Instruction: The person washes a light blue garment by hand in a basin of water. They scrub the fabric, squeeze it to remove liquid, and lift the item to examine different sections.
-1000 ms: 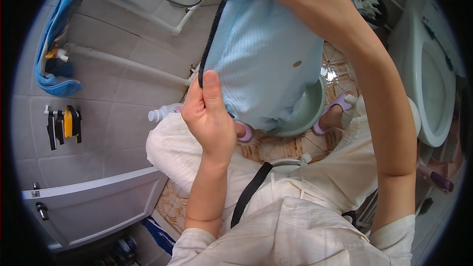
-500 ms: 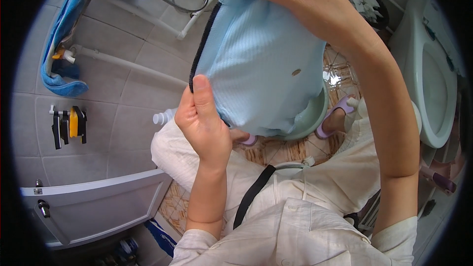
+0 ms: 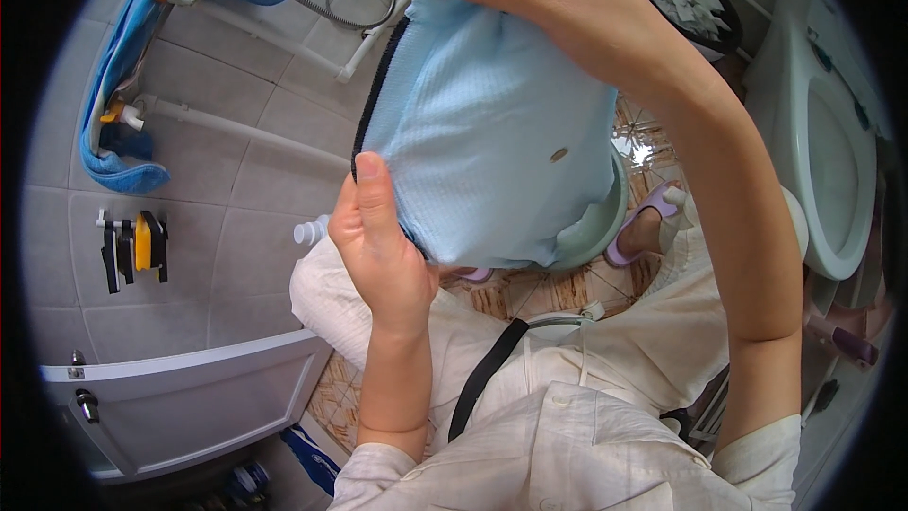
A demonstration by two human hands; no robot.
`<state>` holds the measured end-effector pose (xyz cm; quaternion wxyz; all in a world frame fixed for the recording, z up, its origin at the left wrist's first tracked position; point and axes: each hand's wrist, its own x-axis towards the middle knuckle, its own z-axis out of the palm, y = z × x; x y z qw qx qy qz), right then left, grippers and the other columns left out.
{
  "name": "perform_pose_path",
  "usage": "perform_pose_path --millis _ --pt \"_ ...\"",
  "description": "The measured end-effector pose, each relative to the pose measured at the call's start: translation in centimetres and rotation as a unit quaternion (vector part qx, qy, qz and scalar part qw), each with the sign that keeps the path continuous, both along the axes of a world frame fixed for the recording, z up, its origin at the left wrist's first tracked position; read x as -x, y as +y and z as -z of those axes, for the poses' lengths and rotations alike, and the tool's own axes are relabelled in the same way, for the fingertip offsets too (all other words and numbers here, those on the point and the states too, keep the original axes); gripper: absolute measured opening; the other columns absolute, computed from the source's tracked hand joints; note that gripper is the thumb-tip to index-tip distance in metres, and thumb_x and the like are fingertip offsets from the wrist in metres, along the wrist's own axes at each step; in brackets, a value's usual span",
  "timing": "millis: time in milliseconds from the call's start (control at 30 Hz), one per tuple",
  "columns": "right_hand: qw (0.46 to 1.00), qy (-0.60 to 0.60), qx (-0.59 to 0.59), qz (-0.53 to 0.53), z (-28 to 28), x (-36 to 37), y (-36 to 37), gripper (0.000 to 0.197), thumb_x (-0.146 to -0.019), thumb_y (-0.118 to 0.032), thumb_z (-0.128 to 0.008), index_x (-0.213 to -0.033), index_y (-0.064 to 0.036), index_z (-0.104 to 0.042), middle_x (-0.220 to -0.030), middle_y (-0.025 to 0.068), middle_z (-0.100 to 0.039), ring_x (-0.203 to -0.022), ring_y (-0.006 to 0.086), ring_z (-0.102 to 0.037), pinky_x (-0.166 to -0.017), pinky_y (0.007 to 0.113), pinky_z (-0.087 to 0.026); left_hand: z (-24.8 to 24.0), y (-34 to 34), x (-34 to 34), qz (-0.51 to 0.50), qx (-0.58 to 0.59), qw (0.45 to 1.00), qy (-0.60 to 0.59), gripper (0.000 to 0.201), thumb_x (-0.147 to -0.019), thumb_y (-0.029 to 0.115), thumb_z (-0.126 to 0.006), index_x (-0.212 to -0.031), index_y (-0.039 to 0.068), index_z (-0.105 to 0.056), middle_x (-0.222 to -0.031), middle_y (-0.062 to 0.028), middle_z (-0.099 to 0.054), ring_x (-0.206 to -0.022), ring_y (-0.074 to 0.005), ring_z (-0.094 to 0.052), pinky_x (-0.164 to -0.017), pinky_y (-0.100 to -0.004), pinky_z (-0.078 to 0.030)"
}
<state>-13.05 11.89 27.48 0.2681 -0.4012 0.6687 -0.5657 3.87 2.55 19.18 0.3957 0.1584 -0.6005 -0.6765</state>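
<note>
Both hands hold up a light blue ribbed cloth (image 3: pixel 501 123) with a black band along its left edge and a small oval metal tag on its front. Its exact kind I cannot tell. My left hand (image 3: pixel 383 246) is closed on the lower left edge, thumb in front. At the top, my right hand (image 3: pixel 558 14) grips the upper edge, its thumb pressed across the fabric and its other fingers mostly hidden behind. Below and behind the cloth shows part of a pale green basin (image 3: pixel 610 213) on the floor.
A blue towel (image 3: pixel 104 123) hangs on white pipes at left, above black and yellow clips (image 3: pixel 142 241). At right stand a toilet (image 3: pixel 828 180) and a bin with crumpled paper (image 3: pixel 695 14). A white cabinet door (image 3: pixel 208 407) is at lower left.
Both hands and the cloth have shifted slightly left, with the lower left hand also a little lower. The grip on the cloth stays the same.
</note>
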Motion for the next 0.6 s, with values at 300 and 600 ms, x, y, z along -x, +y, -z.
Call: perform_pose_path --millis 300,600 --pt "0.996 0.064 0.062 0.032 4.5 1.2 -2.7 0.048 -0.075 -0.043 -0.061 -0.075 0.0044 -0.065 -0.062 0.0089 -0.059 -0.054 0.0147 -0.058 -0.053 0.026 -0.045 0.5 -0.5 -0.2 0.018 -0.047 0.999 0.004 0.036 -0.094 0.029 -0.04 -0.098 -0.004 -0.054 -0.09 -0.0089 -0.061 -0.074 -0.0118 -0.059 -0.063 -0.0239 -0.048" --pt "0.999 -0.013 0.05 0.017 5.5 0.8 -2.8 0.049 -0.079 -0.044 -0.056 -0.075 0.0042 -0.065 -0.06 0.0075 -0.058 -0.055 0.0144 -0.057 -0.055 0.026 -0.044 0.6 -0.3 -0.5 0.019 -0.07 0.997 -0.008 0.039 -0.094 0.03 -0.037 -0.103 -0.005 -0.053 -0.093 -0.01 -0.059 -0.076 -0.0131 -0.058 -0.064 -0.0243 -0.047"
